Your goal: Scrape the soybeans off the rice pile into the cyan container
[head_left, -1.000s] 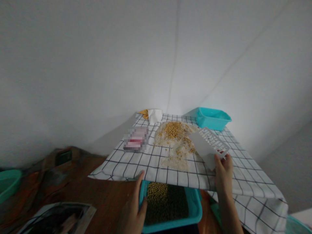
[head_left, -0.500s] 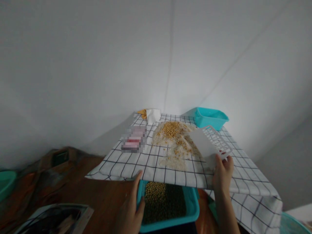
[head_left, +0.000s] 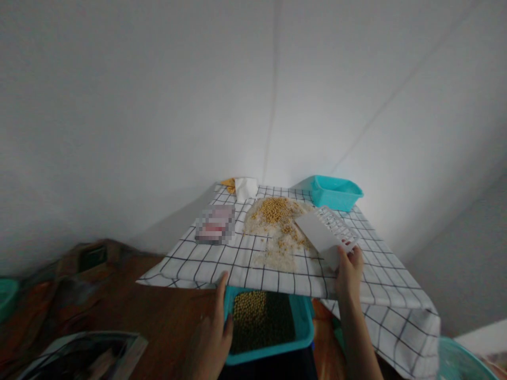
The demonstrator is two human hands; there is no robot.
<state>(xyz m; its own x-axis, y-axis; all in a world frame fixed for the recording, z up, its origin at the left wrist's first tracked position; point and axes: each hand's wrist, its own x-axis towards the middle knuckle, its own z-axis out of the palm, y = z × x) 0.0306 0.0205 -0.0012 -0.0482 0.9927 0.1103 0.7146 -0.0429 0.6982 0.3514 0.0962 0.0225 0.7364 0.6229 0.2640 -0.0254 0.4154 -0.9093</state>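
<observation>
My right hand [head_left: 350, 264] grips a white plastic piece [head_left: 320, 227] with a solid flat panel and a slotted side. It is tilted over the right edge of a heap of yellow soybeans [head_left: 276, 210] and pale grains [head_left: 275, 259] on the checked cloth [head_left: 222, 264]. My left hand [head_left: 214, 324] is at the left rim of a teal tub [head_left: 308, 330], its thumb on the rim and index finger pointing up towards the table edge. The tub sits low in front of the table, holding yellow beans [head_left: 249, 309] and small dark green beans [head_left: 273, 327].
Another teal tub [head_left: 336, 194] stands at the back right of the table. A white cloth [head_left: 246, 188] and something yellow [head_left: 229, 184] lie at the back left. A blurred-out pinkish object [head_left: 216, 224] rests on the left. A clear greenish basin [head_left: 463, 361] is at lower right.
The white plastic piece in my right hand has moved slightly left, closer to the bean heap. My left hand stays at the tub. The whole view has shifted a little.
</observation>
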